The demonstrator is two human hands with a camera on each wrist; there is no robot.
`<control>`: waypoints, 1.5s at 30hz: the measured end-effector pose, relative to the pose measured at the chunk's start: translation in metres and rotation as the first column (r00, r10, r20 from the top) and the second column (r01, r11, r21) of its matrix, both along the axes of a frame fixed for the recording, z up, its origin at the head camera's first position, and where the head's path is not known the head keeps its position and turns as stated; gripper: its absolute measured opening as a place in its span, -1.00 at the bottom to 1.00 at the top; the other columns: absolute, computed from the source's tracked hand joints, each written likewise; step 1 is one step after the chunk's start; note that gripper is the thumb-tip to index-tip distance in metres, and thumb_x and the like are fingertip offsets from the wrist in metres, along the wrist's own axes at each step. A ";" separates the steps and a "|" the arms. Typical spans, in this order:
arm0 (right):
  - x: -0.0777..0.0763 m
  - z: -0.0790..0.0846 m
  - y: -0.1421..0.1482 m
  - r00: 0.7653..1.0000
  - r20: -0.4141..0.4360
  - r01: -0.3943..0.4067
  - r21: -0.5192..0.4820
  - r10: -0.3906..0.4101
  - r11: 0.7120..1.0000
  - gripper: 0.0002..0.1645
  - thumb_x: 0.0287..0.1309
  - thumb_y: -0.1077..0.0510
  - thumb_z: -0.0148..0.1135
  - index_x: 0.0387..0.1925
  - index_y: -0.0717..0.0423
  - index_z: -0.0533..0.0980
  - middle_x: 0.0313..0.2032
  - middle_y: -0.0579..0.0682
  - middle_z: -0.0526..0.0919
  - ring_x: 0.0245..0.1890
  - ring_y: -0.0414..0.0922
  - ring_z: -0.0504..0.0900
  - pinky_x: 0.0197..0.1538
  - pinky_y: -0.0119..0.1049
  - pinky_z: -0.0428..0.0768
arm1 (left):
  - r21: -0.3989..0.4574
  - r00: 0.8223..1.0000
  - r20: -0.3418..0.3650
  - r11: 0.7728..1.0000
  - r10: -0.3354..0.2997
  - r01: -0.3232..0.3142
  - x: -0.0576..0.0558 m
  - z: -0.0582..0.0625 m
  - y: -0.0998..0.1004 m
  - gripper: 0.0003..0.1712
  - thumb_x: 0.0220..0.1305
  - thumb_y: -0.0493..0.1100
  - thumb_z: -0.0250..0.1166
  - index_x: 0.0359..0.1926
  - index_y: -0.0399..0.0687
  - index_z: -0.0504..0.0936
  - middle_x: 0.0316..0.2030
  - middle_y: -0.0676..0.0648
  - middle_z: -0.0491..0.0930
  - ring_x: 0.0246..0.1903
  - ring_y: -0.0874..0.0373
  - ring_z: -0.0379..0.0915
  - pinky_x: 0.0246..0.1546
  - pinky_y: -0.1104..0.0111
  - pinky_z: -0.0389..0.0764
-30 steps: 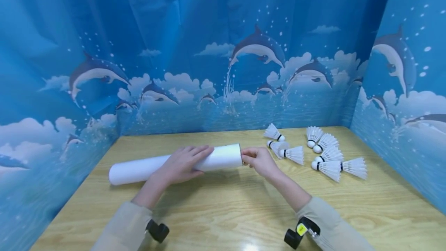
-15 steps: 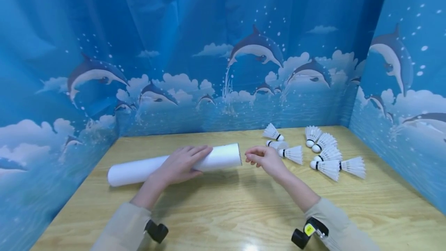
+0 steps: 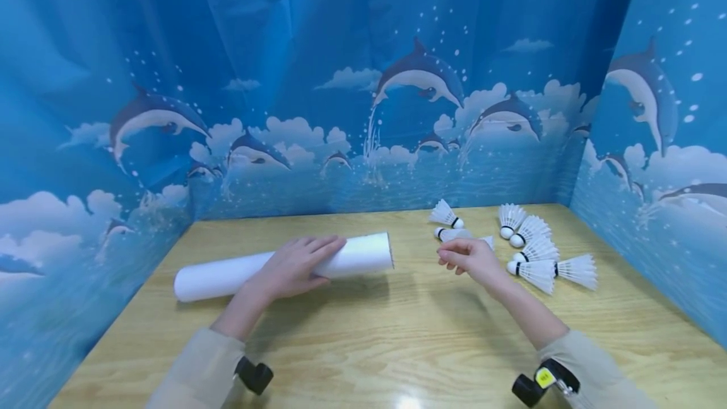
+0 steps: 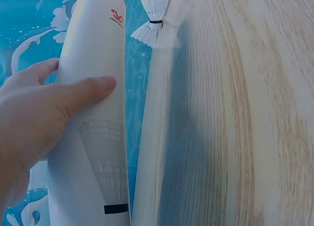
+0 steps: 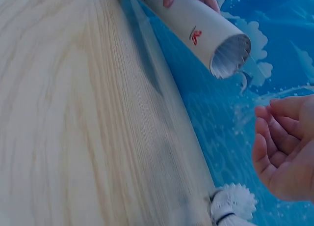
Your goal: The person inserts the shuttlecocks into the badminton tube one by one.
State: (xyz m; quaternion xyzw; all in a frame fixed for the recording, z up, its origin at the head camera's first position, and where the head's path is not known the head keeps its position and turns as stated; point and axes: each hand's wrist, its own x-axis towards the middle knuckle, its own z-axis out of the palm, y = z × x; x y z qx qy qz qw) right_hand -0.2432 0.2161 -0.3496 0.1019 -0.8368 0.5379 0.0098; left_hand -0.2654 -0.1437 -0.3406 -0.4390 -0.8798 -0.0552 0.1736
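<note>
A long white shuttlecock tube (image 3: 361,255) lies slanted across the left half of the table, its right end raised. My left hand (image 3: 296,268) grips it around the middle; the thumb wraps over it in the left wrist view. That view shows a printed shuttlecock and a red logo on the tube (image 4: 95,44). From the right wrist, the tube's uncapped end shows pale, jagged feather tips inside. My right hand (image 3: 472,261) hovers right of that end with loosely curled fingers. Nothing is between its fingers (image 5: 265,137). Behind it, a shuttlecock (image 3: 486,242) is mostly hidden.
Two more white shuttlecocks (image 3: 446,214) lie at the back, beyond my right hand. Several others form a group (image 3: 536,250) farther right. The wooden table (image 3: 363,346) ends at a blue dolphin-print curtain (image 3: 318,182) behind and to the right.
My right hand has drawn away from the tube's open end and moved right, in front of the nearer shuttlecocks. The left hand and tube have hardly moved.
</note>
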 end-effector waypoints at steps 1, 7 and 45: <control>0.001 0.000 0.005 1.000 -0.001 0.005 0.010 -0.005 1.000 -0.63 0.21 0.18 0.16 -0.10 0.46 0.50 -0.41 0.01 0.65 -0.43 -0.19 0.52 -0.41 -0.36 0.55 | -0.003 1.000 0.000 1.000 0.002 -0.002 0.000 0.000 0.000 -0.07 -0.05 -0.03 0.47 0.35 -0.01 0.24 0.22 -0.11 0.37 0.08 -0.08 0.38 0.07 0.00 0.43; 0.008 0.000 0.032 0.999 -0.004 0.048 0.072 -0.048 0.996 -0.60 0.22 0.18 0.13 -0.08 0.49 0.47 -0.39 0.02 0.63 -0.41 -0.20 0.53 -0.40 -0.36 0.56 | -0.005 1.000 -0.013 1.000 -0.003 0.003 -0.001 0.000 -0.001 -0.07 -0.06 -0.02 0.47 0.34 -0.02 0.26 0.22 -0.10 0.37 0.07 -0.08 0.39 0.06 0.00 0.43; 0.043 -0.015 0.145 0.954 -0.173 0.300 0.490 -0.246 0.818 -0.61 0.21 0.16 0.11 -0.13 0.48 0.50 -0.38 0.24 0.65 -0.52 -0.19 0.57 -0.54 -0.38 0.50 | -0.024 1.000 0.004 0.999 0.028 -0.028 0.000 -0.001 -0.002 -0.07 -0.05 -0.01 0.45 0.35 0.02 0.24 0.23 -0.08 0.35 0.11 -0.05 0.36 0.12 0.01 0.38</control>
